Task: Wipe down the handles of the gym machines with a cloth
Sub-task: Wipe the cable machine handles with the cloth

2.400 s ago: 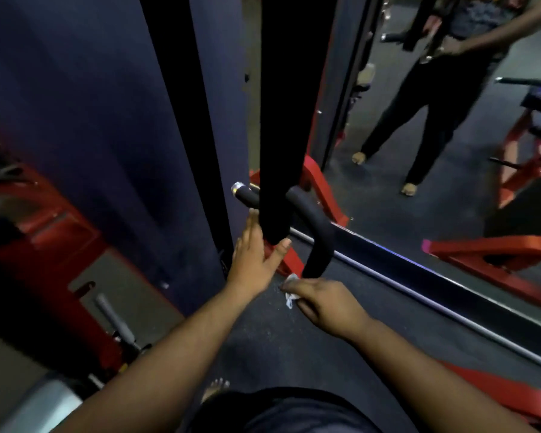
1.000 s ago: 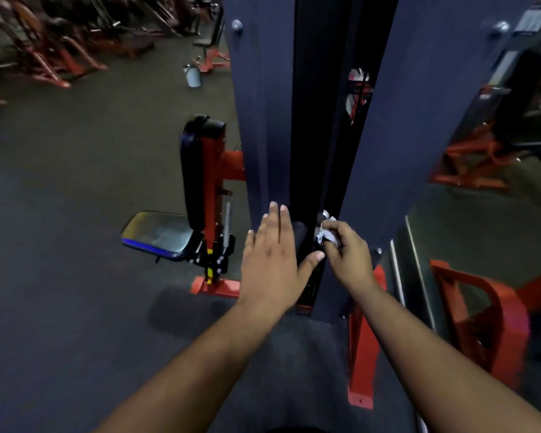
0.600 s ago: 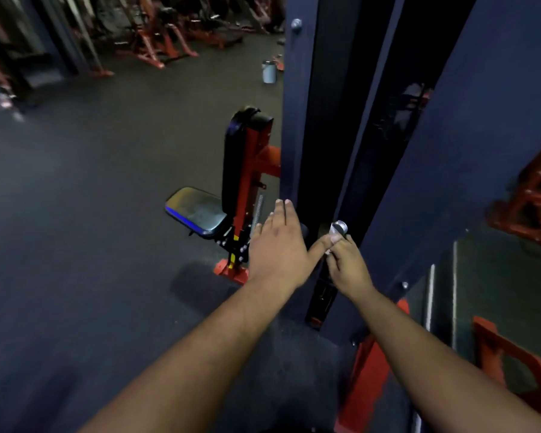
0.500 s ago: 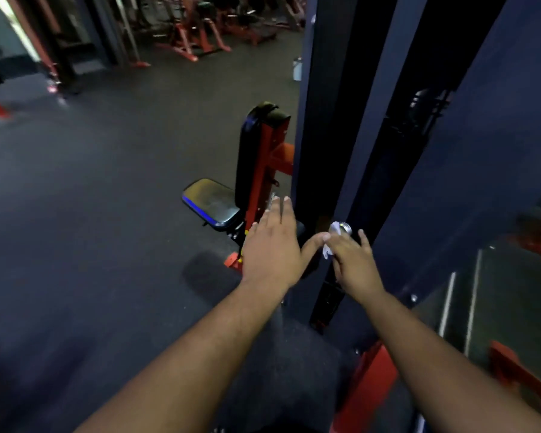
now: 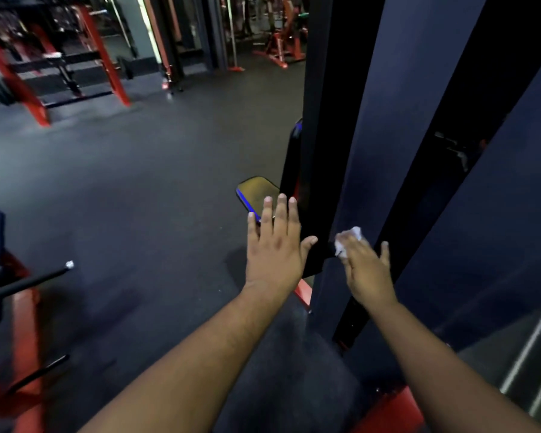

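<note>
White crumpled cloth (image 5: 348,241) is sitting at the fingertips of the right hand (image 5: 366,273), pressed against the dark blue upright post (image 5: 384,126) of the gym machine, just beside the black column (image 5: 317,126) to its left. The right fingers are lying fairly straight with the little finger splayed outward, so the cloth is being pushed flat against the metal; whether the thumb is pinching it underneath, I cannot tell. The left hand (image 5: 275,245) is hovering flat with its 4 fingers straight and close together and the thumb spread toward the black column, holding nothing; whether the thumb tip is touching the column is unclear.

No handle is clearly showing under the cloth at this moment; it may be hidden by the hand or the post. To do this step well, the person is probably needing to bunch the cloth fuller into the palm, wrap it round the grip instead of dabbing with the fingertips, and be steadying the frame with the left hand while rubbing along the whole length. So small a wad could slip out during a firm stroke.

Beyond the left hand, a padded seat (image 5: 256,195) is standing on the dark rubber floor (image 5: 138,182). At the left edge, a black bar with a silver tip (image 5: 70,264) is waiting, likely another handle to clean, and red frames (image 5: 100,51) are standing far off.
</note>
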A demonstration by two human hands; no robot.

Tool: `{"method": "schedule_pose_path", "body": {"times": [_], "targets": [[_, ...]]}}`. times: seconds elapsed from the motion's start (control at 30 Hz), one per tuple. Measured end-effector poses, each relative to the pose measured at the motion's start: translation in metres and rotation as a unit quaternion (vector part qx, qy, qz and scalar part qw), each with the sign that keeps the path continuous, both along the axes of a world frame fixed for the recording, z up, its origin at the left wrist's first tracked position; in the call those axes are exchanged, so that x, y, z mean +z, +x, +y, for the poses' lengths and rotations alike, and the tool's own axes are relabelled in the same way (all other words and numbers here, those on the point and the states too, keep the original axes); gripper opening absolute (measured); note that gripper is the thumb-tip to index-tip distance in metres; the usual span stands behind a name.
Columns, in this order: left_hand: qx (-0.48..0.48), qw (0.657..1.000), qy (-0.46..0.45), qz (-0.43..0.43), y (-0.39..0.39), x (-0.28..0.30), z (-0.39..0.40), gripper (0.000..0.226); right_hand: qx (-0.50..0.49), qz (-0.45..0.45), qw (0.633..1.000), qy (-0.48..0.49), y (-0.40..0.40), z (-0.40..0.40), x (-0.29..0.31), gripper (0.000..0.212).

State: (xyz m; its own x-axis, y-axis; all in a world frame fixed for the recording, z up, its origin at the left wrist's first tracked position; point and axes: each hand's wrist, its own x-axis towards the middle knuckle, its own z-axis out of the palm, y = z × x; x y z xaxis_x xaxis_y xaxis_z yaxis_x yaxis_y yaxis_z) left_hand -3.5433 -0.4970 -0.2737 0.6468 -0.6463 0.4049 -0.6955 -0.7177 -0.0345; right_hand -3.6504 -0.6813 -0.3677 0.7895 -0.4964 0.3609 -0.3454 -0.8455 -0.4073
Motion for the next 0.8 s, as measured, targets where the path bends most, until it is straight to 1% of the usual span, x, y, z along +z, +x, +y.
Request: {"method": "schedule_pose_path", "body": {"times": [0.07, 0.13, 0.27, 0.3, 0.37, 0.43, 0.5, 0.57, 0.67, 0.7, 0.77, 0.8], "targets": [[0.001, 1.000, 0.008, -0.009, -0.006, -0.007, 0.000, 0.079, -0.051, 0.009, 0.998, 0.039, 0.002, -0.010, 0.001, 0.040], [0.001, 1.000, -0.009, -0.006, -0.009, -0.008, -0.001, 0.082, -0.057, 0.011, 0.997, 0.053, 0.010, -0.001, 0.002, 0.042], [-0.005, 0.999, -0.035, 0.002, -0.007, -0.009, 0.003, 0.088, 0.042, -0.040, 0.995, 0.087, 0.012, 0.034, 0.001, 0.053], [-0.011, 0.999, -0.037, 0.001, -0.007, -0.009, 0.004, 0.089, 0.057, -0.043, 0.994, 0.083, 0.008, 0.032, -0.001, 0.053], [-0.018, 0.999, -0.042, -0.004, -0.008, -0.009, 0.005, 0.089, 0.059, -0.025, 0.997, 0.036, 0.000, 0.014, -0.006, 0.047], [-0.022, 0.999, -0.045, -0.006, -0.010, -0.010, 0.003, 0.089, 0.015, -0.009, 1.000, 0.019, -0.004, -0.007, -0.008, 0.041], [-0.020, 0.999, -0.047, -0.004, -0.011, -0.010, 0.002, 0.089, -0.050, -0.007, 0.997, 0.052, 0.001, -0.017, -0.003, 0.042], [-0.019, 0.999, -0.049, -0.007, -0.011, -0.010, 0.002, 0.088, -0.074, -0.012, 0.994, 0.076, 0.013, -0.009, 0.004, 0.044], [-0.017, 0.998, -0.055, -0.020, -0.008, -0.011, 0.003, 0.082, -0.035, -0.050, 0.993, 0.104, 0.024, 0.019, 0.009, 0.031], [-0.015, 0.998, -0.059, -0.028, -0.007, -0.013, 0.004, 0.079, -0.017, -0.067, 0.991, 0.114, 0.024, 0.028, 0.008, 0.030], [-0.013, 0.997, -0.062, -0.044, -0.005, -0.014, 0.005, 0.074, 0.030, -0.076, 0.990, 0.111, 0.015, 0.033, 0.003, 0.036], [-0.015, 0.997, -0.062, -0.047, -0.006, -0.014, 0.005, 0.074, 0.055, -0.067, 0.993, 0.081, 0.008, 0.030, 0.000, 0.039]]}}
